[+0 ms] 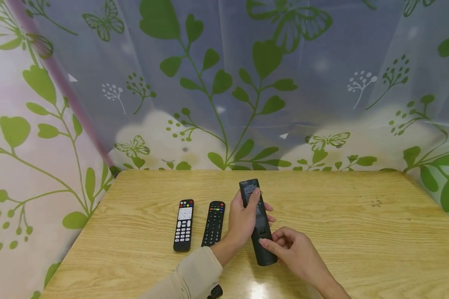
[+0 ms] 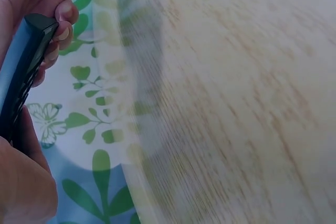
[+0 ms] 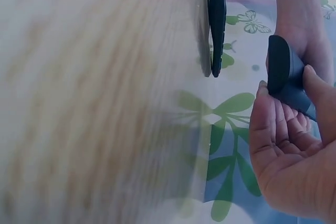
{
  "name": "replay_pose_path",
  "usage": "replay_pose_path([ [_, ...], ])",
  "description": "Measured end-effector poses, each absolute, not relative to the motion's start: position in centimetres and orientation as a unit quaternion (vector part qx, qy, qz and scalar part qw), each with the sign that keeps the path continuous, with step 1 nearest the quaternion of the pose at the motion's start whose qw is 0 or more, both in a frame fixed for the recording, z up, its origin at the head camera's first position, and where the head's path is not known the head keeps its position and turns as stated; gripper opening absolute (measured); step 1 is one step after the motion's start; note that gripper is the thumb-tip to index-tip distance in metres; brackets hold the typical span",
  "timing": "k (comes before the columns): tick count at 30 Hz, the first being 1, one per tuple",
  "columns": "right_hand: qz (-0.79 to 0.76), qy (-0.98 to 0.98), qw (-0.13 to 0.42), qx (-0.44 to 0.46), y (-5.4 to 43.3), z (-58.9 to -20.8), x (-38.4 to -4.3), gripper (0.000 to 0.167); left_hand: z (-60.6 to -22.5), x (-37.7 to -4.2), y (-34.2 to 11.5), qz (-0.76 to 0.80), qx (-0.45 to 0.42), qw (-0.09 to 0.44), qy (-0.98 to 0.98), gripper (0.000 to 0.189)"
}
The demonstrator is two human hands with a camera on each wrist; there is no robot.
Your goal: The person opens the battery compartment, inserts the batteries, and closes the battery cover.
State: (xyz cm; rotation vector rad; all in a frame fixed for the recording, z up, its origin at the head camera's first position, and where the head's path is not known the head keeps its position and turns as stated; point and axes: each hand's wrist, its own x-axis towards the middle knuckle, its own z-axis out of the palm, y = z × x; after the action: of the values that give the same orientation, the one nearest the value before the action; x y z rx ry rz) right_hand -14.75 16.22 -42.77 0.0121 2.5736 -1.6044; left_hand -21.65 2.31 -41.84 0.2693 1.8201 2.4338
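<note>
A black remote control (image 1: 262,226) is held above the table with its back turned up, showing a printed label and a battery cover with a small latch. My left hand (image 1: 243,216) grips its upper half, thumb lying across the label. Lower down, my right hand (image 1: 299,253) pinches the side of the remote near the latch, thumb on the cover. The left wrist view shows the remote (image 2: 23,72) edge-on between both hands. In the right wrist view its end (image 3: 286,72) sits between the right thumb and fingers (image 3: 273,124).
Left of the hands, a black remote with white buttons (image 1: 183,232) and a black remote with dark buttons (image 1: 214,222) lie on the wooden table (image 1: 340,207). A dark object (image 1: 215,291) shows partly beneath the left sleeve (image 1: 198,272). Patterned cloth (image 1: 314,95) hangs behind the table.
</note>
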Motion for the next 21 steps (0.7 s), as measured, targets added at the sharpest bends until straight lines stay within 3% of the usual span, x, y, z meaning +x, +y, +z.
replay_pose_path([
  [8, -0.462, 0.887, -0.003, 0.016, 15.4, -42.2, -14.2, 0.041, -41.7, -21.9, 2.2, 0.801, 0.088, 0.033, 0.591, 0.035],
  [16, -0.333, 0.925, -0.174, -0.05, 14.7, -41.4, -13.4, 0.035, -41.4, -22.2, 2.0, 0.809, 0.091, 0.017, 0.581, 0.034],
  [21, -0.255, 0.925, -0.261, -0.104, 14.2, -41.1, -13.3, 0.041, -41.1, -22.1, 2.2, 0.815, 0.094, 0.017, 0.572, 0.034],
])
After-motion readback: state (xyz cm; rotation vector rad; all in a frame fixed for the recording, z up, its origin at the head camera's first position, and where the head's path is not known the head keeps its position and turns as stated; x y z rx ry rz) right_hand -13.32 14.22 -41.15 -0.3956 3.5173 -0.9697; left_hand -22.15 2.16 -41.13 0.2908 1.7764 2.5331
